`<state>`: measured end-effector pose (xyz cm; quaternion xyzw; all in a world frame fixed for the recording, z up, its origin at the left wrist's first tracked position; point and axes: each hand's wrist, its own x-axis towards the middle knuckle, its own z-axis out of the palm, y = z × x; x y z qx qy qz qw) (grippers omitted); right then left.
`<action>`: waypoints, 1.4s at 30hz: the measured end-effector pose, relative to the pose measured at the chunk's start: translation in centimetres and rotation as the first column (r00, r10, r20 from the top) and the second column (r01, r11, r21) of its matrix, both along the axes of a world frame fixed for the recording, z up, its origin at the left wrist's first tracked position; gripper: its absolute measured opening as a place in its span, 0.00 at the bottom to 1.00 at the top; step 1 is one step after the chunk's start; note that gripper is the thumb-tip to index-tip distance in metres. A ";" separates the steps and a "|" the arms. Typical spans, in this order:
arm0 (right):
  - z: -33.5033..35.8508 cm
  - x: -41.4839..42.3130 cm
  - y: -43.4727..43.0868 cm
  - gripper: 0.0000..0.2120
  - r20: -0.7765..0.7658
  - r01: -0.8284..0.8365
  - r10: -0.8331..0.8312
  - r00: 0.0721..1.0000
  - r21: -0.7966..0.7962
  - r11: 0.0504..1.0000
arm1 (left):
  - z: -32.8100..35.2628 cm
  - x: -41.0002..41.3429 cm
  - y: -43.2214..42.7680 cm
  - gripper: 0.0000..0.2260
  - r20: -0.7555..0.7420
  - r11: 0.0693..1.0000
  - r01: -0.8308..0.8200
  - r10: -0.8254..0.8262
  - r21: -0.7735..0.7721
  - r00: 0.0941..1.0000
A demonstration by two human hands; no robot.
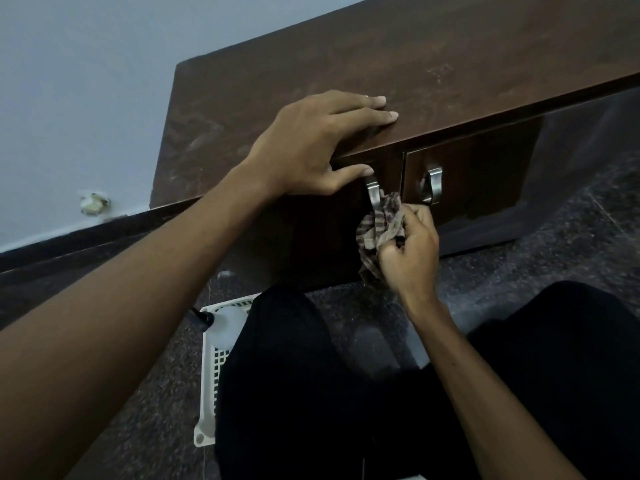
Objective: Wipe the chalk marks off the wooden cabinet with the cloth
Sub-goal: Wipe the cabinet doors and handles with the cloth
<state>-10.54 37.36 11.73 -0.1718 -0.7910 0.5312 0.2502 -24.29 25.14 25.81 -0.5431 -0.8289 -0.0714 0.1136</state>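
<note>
The right hand (412, 247) is gripping the bunched cloth (381, 226) in curled fingers, just beside a handle (373, 195) on the cabinet (346, 57) front. The left hand (311, 147) is resting flat on the top, fingers straight. Faint chalk marks (439, 72) are showing at one o'clock from it, so wiping looks unfinished. The top is offering open room up there, while the legs (294, 341) are crowding the front.

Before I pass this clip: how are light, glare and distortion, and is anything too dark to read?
Head view: dim, flat light; wide-lens stretch on the cabinet; pale sheen on its front at right; trousers go featureless black; the cloth in the right hand, the left hand and faint chalk marks read clearly.
</note>
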 end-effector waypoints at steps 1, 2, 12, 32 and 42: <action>-0.1 0.1 0.1 0.18 0.021 -0.012 0.011 1.000 0.021 1.000 | 0.0 0.0 0.0 0.28 -0.003 1.000 -0.001 0.001 -0.002 1.000; 0.0 0.0 0.3 0.18 0.030 -0.022 0.022 0.999 0.016 1.000 | 0.0 0.0 0.0 0.28 -0.007 1.000 -0.001 0.001 0.002 1.000; 0.6 -0.4 1.2 0.09 0.048 -0.145 0.151 0.987 -0.100 0.984 | 0.0 0.2 0.1 0.28 0.009 1.000 -0.003 0.003 -0.004 1.000; -1.0 0.3 -1.5 0.21 -0.277 0.274 -0.227 0.934 0.147 0.950 | -0.1 0.5 -0.2 0.27 -0.025 1.000 -0.020 0.020 0.001 0.999; -5.6 -0.5 0.2 0.23 -0.317 0.254 -0.144 0.938 0.340 0.905 | -0.2 0.4 -0.1 0.27 -0.008 1.000 -0.012 0.012 0.017 1.000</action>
